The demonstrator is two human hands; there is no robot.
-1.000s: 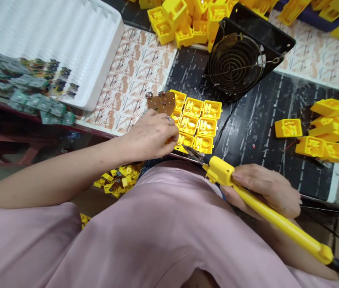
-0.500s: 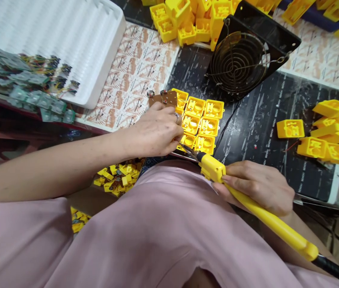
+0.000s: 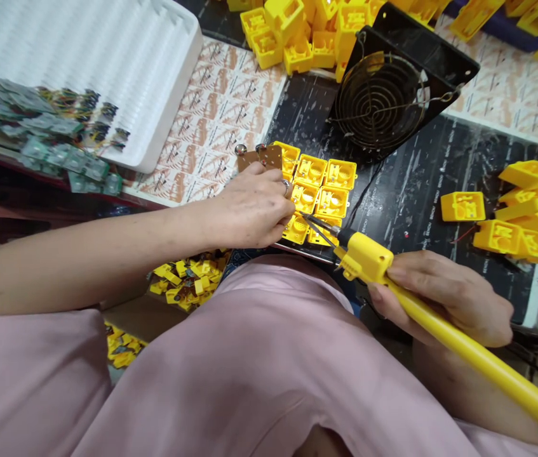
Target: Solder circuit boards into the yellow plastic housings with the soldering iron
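My right hand (image 3: pixel 454 295) grips a yellow soldering iron (image 3: pixel 368 257) by its handle. The iron's thin tip and the slim metal guide beside it reach over the nearest small yellow plastic housings (image 3: pixel 333 202), which sit in a tight block of rows. My left hand (image 3: pixel 259 206) rests at the block's left side, its fingers curled and closed; what they pinch is hidden. A brown circuit board (image 3: pixel 272 158) with shiny round metal parts shows just beyond the left knuckles, and whether the hand touches it I cannot tell.
A black fan (image 3: pixel 383 101) with a wire guard stands behind the block. More yellow housings (image 3: pixel 519 241) lie to the right, others in a pile (image 3: pixel 297 38) at the back. On the left is a white foam tray (image 3: pixel 164 95) beside green circuit boards (image 3: pixel 63 152) with wires.
My right hand has moved right with the soldering iron, drawing its tip slightly back from my left fingers. My left hand has hardly moved.
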